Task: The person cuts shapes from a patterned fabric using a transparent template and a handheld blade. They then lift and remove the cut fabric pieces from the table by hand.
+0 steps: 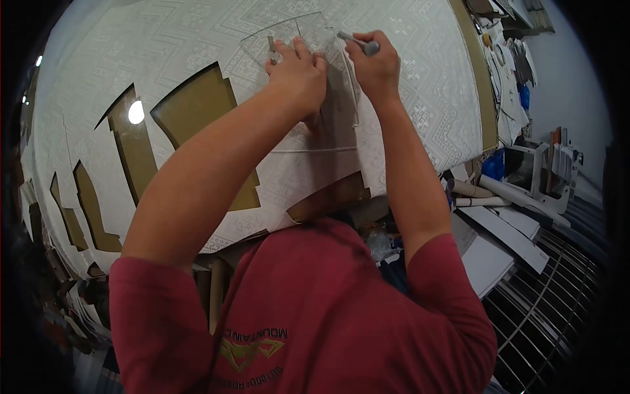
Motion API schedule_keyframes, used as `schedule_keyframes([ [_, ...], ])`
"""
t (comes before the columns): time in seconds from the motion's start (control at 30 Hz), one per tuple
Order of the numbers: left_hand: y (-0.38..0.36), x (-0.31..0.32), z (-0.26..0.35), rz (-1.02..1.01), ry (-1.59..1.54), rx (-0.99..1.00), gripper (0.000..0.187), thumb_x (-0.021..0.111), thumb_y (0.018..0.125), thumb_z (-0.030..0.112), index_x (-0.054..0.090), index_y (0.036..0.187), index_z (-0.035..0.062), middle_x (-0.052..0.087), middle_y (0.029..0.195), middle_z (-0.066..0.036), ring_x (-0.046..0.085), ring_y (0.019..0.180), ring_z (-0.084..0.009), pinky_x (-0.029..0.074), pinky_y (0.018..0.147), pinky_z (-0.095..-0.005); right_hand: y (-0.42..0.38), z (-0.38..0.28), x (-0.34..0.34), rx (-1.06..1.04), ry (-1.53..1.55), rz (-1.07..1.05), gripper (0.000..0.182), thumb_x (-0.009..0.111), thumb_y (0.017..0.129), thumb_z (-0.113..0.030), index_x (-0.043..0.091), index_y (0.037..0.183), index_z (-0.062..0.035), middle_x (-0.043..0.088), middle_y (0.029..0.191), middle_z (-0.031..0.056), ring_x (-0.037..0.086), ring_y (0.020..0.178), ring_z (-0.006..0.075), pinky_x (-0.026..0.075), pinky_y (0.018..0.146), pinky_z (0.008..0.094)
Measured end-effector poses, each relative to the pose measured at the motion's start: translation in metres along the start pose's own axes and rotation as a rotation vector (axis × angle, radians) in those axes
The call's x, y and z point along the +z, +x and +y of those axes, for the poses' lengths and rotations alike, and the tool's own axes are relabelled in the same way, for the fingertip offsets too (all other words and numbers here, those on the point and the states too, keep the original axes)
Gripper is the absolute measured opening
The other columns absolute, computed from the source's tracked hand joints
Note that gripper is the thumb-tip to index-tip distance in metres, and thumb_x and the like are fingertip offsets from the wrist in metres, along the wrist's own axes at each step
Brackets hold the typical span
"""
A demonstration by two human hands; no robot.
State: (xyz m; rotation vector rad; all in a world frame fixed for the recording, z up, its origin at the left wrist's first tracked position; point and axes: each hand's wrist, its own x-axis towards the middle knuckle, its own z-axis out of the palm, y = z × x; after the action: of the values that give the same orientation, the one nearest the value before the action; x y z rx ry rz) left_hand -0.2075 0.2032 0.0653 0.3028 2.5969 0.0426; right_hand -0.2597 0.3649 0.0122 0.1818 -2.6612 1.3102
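Beside the cutouts (200,105), left hand (298,75) spread on clear template (283,29), right hand (378,64) around grey tool (371,48), tip unclear.

To our right we see white boards (504,235) beside a wire rack (548,284), a long white tube (525,201) and a pale wall (581,85).

We had the plate (312,31) lying on the sheet (420,92), our left hand (298,69) on top of it. Our right hand (378,62), with the pen (369,46), was just right of the plate. Openings (197,105) in the sheet lay left of the plate and nearer us. Tubes (474,190) and a wire rack (542,306) were well to its right, also nearer us.
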Motion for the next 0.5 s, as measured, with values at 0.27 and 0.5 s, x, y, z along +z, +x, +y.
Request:
schedule_keyframes([
  [0.27, -0.003, 0.002, -0.001, 0.024, -0.036, 0.001, 0.153, 0.103, 0.043, 0.053, 0.022, 0.163, 0.0022, 0.013, 0.167, -0.035, 0.019, 0.150, -0.0622, 0.039, 0.112, -0.0689, 0.018, 0.019, 0.017, -0.010, 0.131, -0.037, 0.014, 0.072, 0.097, -0.007, 0.067, 0.107, 0.0018, 0.077, 0.093, 0.0129, 0.077, 0.086, 0.0165, 0.063, 0.076, 0.0266],
  [0.5, -0.006, 0.003, 0.001, 0.088, 0.061, -0.002, 0.148, 0.101, 0.046, 0.054, 0.025, 0.160, -0.0004, 0.021, 0.163, -0.038, 0.027, 0.147, -0.0614, 0.046, 0.110, -0.0612, 0.090, 0.041, -0.025, -0.143, 0.186, -0.505, 0.019, 0.080, 0.091, -0.007, 0.074, 0.108, 0.0016, 0.076, 0.093, 0.0048, 0.069, 0.085, 0.0077, 0.057, 0.078, 0.0218],
])
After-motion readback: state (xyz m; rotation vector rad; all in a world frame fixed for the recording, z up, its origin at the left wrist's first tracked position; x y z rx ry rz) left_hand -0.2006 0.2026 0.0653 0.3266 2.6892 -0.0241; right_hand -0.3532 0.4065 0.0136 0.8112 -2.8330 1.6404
